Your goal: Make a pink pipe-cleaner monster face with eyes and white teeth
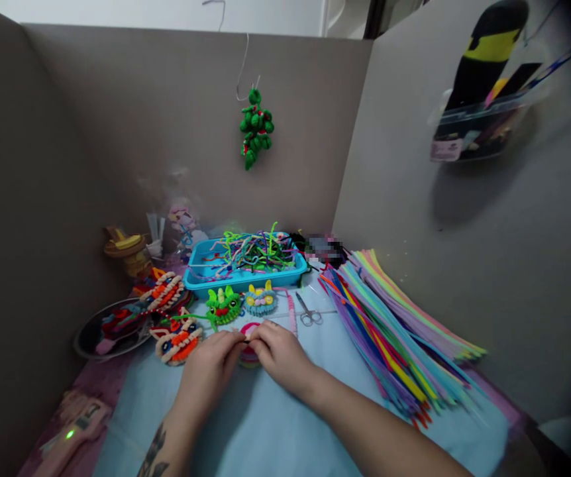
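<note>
Nearest, well in front of the blue tray point(201, 285) and to its left, see a pink device point(75, 429) with a green light, lying on the purple edge of the surface point(101, 381). Find most of that surface covered by a pale blue sheet point(265, 430), spreading forward from the tray and out to its right. To the tray's right and in front, notice a wide bundle of colourful fuzzy stems point(389, 338). Just in front of the tray, near its middle, have a round pink striped piece point(249, 362) gripped between left hand point(213, 361) and right hand point(280, 354), both pinched closed; cannot tell the exact part caught in the fingertips. To the tray's front left, a dark round dish point(83, 339) and an orange and cream piece point(179, 343); off its front right corner, scissors point(310, 317). Right before its front wall, a green piece point(223, 305) and a light blue piece point(259, 301). Inside it, a tangle of fuzzy strips point(260, 250). Far to its right, a clear box point(474, 142) on a grey side panel point(395, 179). Behind it, a grey back panel point(166, 119) with a green ornament point(256, 126) hung on pale wire. Past that, white wall point(141, 12)
</note>
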`<action>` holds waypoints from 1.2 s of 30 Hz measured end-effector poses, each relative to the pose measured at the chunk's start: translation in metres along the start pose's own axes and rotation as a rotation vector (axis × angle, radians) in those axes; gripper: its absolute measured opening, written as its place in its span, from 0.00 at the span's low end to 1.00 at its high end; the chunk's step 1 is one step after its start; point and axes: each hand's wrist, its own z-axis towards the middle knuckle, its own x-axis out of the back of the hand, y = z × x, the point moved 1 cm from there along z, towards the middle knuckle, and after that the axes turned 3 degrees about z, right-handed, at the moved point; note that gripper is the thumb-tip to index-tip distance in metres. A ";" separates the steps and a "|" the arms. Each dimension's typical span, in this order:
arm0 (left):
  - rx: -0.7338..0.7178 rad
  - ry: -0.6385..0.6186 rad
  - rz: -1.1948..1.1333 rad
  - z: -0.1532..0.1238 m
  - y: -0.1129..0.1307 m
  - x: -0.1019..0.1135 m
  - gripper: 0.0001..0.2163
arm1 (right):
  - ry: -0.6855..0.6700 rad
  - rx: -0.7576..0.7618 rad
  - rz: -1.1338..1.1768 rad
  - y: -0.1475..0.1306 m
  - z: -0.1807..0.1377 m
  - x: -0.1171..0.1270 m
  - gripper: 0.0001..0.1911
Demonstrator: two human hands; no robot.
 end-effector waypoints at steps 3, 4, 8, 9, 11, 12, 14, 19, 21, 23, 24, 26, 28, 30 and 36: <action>0.016 0.043 -0.020 0.001 0.000 0.003 0.08 | 0.054 -0.029 -0.022 0.005 0.001 0.001 0.08; 0.017 0.045 -0.014 0.002 0.001 0.004 0.07 | 0.064 -0.032 -0.023 0.007 0.002 0.001 0.08; 0.004 0.035 0.054 0.003 0.008 0.009 0.08 | 0.051 0.004 0.027 0.012 0.001 0.002 0.07; 0.002 0.032 0.068 0.003 0.009 0.009 0.08 | 0.045 0.009 0.043 0.013 0.001 0.002 0.07; 0.003 0.027 0.073 0.002 0.010 0.010 0.08 | 0.027 0.014 0.063 0.012 0.001 0.003 0.08; 0.006 0.025 0.062 0.002 0.011 0.010 0.08 | 0.016 0.015 0.066 0.011 0.001 0.003 0.08; 0.019 0.017 0.017 0.001 0.011 0.010 0.08 | -0.002 0.019 0.068 0.008 0.002 0.003 0.08; 0.065 0.050 -0.152 0.002 0.013 0.011 0.07 | -0.017 0.019 0.110 0.004 0.002 0.003 0.08; 0.111 0.080 -0.206 0.003 0.014 0.012 0.07 | 0.028 -0.012 0.147 0.006 0.003 0.003 0.08; 0.171 0.094 -0.260 0.003 0.015 0.010 0.07 | 0.110 -0.085 0.243 0.008 0.004 0.002 0.08; 0.204 0.092 -0.293 0.004 0.016 0.008 0.06 | 0.153 -0.151 0.355 0.010 0.004 0.001 0.07; 0.263 0.077 -0.372 0.004 0.018 0.004 0.06 | 0.211 -0.316 0.665 0.013 0.005 -0.003 0.05; 0.292 0.057 -0.448 0.003 0.022 -0.002 0.06 | 0.224 -0.453 0.939 0.014 0.004 -0.008 0.09; 0.277 0.044 -0.489 0.002 0.027 -0.007 0.06 | 0.214 -0.514 1.062 0.013 0.004 -0.014 0.13; 0.214 0.067 -0.468 0.002 0.032 -0.009 0.06 | 0.166 -0.546 1.168 0.009 0.003 -0.017 0.15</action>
